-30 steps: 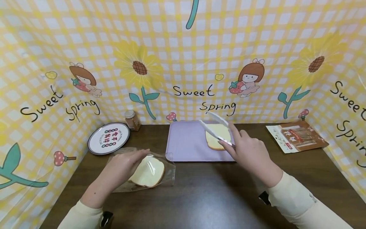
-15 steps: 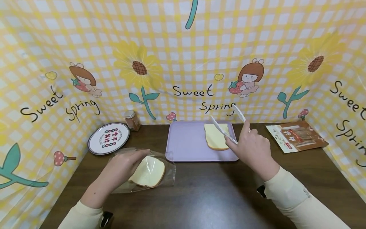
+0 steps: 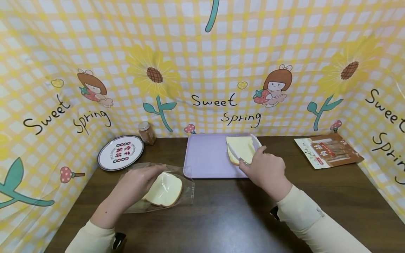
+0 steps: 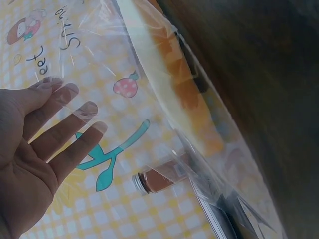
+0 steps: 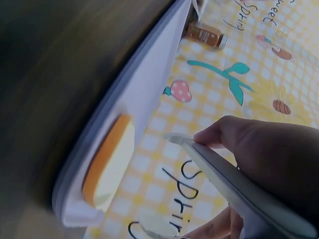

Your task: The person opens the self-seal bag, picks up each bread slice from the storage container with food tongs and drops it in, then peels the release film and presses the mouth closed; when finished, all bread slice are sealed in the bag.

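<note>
My right hand (image 3: 269, 167) holds a pair of pale tongs (image 5: 219, 172), thumb on one arm and fingers at the other. The tongs' arms are spread over a bread slice (image 3: 240, 146) that lies on the purple tray (image 3: 205, 154). In the right wrist view the tips show a gap from that slice (image 5: 110, 164). At the left, my left hand (image 3: 139, 182) pinches the edge of a clear plastic bag (image 3: 188, 189) between thumb and index finger, the other fingers (image 4: 75, 149) stretched out. Inside the bag is more bread (image 3: 166, 189), partly covered by the hand.
Behind the bag, a white plate (image 3: 120, 153) with red lettering leans at the left, near a small spice jar (image 3: 146, 134). A brown and white food packet (image 3: 329, 151) lies at the right. A checked cloth (image 3: 202, 63) hangs around the dark table (image 3: 215, 218).
My right hand first swung the tongs up and right off the slice, spreading the arms wider. Now it has brought them down and left over the slice. My left hand stays put.
</note>
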The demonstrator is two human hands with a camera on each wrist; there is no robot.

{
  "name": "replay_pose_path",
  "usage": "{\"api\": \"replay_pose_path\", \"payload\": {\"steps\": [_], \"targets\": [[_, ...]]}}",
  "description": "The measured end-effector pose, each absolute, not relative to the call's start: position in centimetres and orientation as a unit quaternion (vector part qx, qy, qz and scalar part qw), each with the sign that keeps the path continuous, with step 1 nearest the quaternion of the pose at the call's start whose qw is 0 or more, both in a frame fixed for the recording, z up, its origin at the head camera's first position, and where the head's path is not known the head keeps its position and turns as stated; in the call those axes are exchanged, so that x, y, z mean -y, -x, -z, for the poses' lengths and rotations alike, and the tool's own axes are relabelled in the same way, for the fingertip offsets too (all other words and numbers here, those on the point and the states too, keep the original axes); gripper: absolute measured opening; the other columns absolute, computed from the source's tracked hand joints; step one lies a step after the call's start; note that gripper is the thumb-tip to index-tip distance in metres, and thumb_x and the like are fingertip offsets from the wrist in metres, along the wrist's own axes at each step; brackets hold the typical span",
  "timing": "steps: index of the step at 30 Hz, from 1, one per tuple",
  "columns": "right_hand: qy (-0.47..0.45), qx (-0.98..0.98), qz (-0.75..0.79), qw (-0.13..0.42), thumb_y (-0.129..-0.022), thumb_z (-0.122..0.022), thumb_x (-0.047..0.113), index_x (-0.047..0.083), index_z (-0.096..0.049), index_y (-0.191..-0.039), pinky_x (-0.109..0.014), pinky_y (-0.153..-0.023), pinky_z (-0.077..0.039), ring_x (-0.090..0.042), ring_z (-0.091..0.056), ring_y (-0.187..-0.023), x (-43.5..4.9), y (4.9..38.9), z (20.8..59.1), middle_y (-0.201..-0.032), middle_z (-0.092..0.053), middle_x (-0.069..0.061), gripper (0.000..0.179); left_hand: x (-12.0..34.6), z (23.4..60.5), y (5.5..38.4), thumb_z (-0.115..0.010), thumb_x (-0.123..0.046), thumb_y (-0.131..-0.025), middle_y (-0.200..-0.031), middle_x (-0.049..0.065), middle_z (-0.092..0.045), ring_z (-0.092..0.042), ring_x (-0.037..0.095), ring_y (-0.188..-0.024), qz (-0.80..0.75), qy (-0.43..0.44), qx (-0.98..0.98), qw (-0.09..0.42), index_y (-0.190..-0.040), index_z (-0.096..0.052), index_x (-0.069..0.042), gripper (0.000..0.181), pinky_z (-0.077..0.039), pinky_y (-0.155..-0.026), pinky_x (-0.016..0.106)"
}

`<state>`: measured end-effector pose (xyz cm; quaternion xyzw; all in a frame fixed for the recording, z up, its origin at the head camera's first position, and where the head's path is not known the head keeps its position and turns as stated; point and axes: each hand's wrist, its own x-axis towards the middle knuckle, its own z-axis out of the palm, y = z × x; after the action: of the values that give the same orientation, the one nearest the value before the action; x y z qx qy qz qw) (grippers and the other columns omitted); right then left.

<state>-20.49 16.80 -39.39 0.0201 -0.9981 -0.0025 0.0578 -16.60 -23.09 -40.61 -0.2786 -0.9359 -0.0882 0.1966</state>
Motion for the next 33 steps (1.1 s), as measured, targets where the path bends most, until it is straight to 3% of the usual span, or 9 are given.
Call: {"api": "replay_pose_path", "payload": {"steps": [8,18,33], "targets": [[-0.031,0.995,0.045,0.083,-0.097,-0.058,0.072,-0.023,-0.046,-0.146,-0.044,-0.043,-0.051,-0.032,-0.058,-0.048,-14.8,19.9,40.9,-0.087,-0.070,-0.027,0.107,23.0,40.5,16.7,-0.073,-0.010,-0.100,-0.120,0.002,-0.083,-0.082,0.024,-0.101,0.088,0.273,0.938,0.193,-0.126,-0.079,-0.013,0.026,-0.067,-0.082,0.047],[-0.008,0.997,0.038,0.067,-0.096,-0.064,0.070,-0.026,-0.041,-0.148,-0.049,-0.049,-0.057,-0.039,-0.068,-0.060,-14.9,20.0,42.2,-0.098,-0.070,-0.033,0.111,22.9,40.5,16.6,-0.073,-0.010,-0.100,-0.119,0.002,-0.083,-0.082,0.023,-0.104,0.091,0.273,0.939,0.187,-0.124,-0.079,-0.013,0.025,-0.067,-0.085,0.046],[0.005,0.999,0.007,0.038,-0.097,-0.060,0.073,-0.027,-0.044,-0.144,-0.050,-0.049,-0.057,-0.040,-0.069,-0.060,-15.7,20.0,42.4,-0.088,-0.074,-0.036,0.112,23.2,40.4,16.5,-0.070,-0.011,-0.103,-0.121,0.002,-0.082,-0.081,0.023,-0.106,0.092,0.279,0.939,0.179,-0.127,-0.078,-0.014,0.026,-0.067,-0.086,0.046]]}}
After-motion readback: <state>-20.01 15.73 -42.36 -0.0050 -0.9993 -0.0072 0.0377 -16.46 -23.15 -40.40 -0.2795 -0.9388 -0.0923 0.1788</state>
